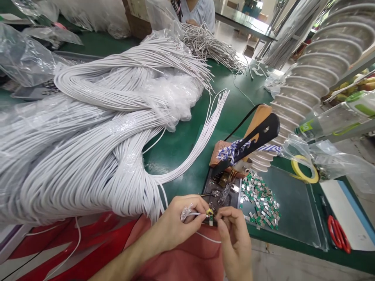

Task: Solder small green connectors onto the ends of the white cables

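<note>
Low in the centre of the frame, the left hand (175, 224) is closed around the end of a thin white insulated cable (197, 214), several other white cable ends poking out above its curled fingers. The cable's long axis runs roughly level, its tip pointing right toward the right hand (233, 228), which pinches a tiny green-and-silver connector piece (210, 221) between thumb and forefinger. The two hands sit nearly together, meeting at the cable tip, where a small yellow bit shows (too small to identify).

Just above the hands lies a dark metal tray (222, 191) with solder residue, and over it a soldering tool with a black handle (258, 136) slants from upper right down to lower left. To the right of the tray, a scatter of small green and silver connector pieces (260, 203) rests on a clear plastic sheet (295, 210). Red-handled scissors (338, 233) lie at the lower right. A big bundle of white cables (88, 148) fills the left half of the green table (181, 144).
</note>
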`<state>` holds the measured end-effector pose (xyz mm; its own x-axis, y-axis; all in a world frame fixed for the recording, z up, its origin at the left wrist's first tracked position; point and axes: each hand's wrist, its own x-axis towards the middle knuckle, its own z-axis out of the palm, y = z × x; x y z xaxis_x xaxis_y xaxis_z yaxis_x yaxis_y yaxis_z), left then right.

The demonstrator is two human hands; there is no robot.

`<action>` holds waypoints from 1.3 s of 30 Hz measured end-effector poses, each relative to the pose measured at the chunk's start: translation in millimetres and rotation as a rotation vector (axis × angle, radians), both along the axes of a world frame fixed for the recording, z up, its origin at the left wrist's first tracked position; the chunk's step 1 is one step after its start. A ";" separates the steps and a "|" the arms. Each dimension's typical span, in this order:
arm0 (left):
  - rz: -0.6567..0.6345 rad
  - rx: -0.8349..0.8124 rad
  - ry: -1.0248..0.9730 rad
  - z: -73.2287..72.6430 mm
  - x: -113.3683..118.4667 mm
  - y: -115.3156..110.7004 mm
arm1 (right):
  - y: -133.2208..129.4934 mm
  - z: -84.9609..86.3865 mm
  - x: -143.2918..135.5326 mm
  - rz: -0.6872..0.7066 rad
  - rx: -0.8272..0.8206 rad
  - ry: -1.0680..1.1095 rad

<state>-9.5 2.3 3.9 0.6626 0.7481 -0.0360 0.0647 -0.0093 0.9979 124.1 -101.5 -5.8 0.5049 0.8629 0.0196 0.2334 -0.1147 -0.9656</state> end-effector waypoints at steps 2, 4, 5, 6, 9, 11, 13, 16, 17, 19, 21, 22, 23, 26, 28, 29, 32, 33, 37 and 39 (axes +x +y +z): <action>-0.001 0.004 0.011 -0.2 0.1 -0.1 | -1.4 0.6 4.0 -0.030 0.050 0.031; -0.001 0.001 0.026 1.6 0.5 0.3 | -5.3 0.2 7.6 -0.073 0.043 0.031; 0.000 0.002 0.036 3.1 0.9 0.8 | -7.8 -0.2 8.9 -0.099 0.021 0.021; 0.000 0.005 0.045 4.8 1.5 1.3 | -10.3 -0.7 9.8 -0.125 -0.005 0.009; 0.001 0.033 0.067 9.4 4.3 2.9 | -14.4 -1.7 10.6 -0.158 -0.041 0.025; 0.005 0.059 0.070 10.9 6.6 3.7 | -13.1 -2.1 10.8 -0.123 -0.012 0.073; 0.005 0.082 0.072 11.4 8.3 4.3 | -9.7 -2.5 11.8 -0.059 0.026 0.089; -0.003 0.109 0.085 11.6 9.4 5.2 | -3.8 -2.8 13.8 0.015 0.063 0.017; -0.006 0.115 0.088 11.9 9.5 5.6 | -2.0 -2.8 14.0 0.016 0.074 -0.014; -0.004 0.121 0.077 13.0 9.8 6.6 | 1.2 -2.1 12.9 0.017 0.092 -0.057; 0.005 0.117 0.057 14.8 10.4 7.5 | 3.9 -0.8 9.9 -0.012 0.108 -0.057; 0.010 0.112 0.049 15.8 10.9 7.8 | 5.1 0.0 7.9 -0.024 0.114 -0.044; 0.015 0.105 0.043 16.9 11.5 7.9 | 6.1 0.8 5.8 -0.033 0.119 -0.028; 0.029 0.082 0.040 19.0 12.9 7.2 | 8.1 2.2 0.1 -0.062 0.139 0.012; 0.041 0.074 0.035 19.2 13.5 6.1 | 8.6 1.6 -2.3 -0.075 0.156 0.032; 0.045 0.073 0.026 18.9 13.8 5.6 | 8.7 1.0 -2.8 -0.086 0.166 0.044; 0.059 0.048 -0.010 17.5 14.2 4.5 | 8.6 -1.7 -0.9 -0.079 0.183 0.057; 0.065 0.026 -0.017 17.1 14.3 4.3 | 8.6 -2.6 0.9 -0.067 0.191 0.045; 0.080 -0.066 -0.006 16.1 13.5 4.0 | 8.3 -3.9 10.0 -0.005 0.172 -0.105; 0.083 -0.098 -0.004 15.3 12.9 3.7 | 8.5 -2.6 12.6 0.031 0.127 -0.210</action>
<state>3.3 6.0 19.2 0.5988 0.7934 -0.1093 0.0572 0.0938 0.9939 136.7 -93.0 -8.4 0.4516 0.8619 0.2308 0.4324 0.0149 -0.9016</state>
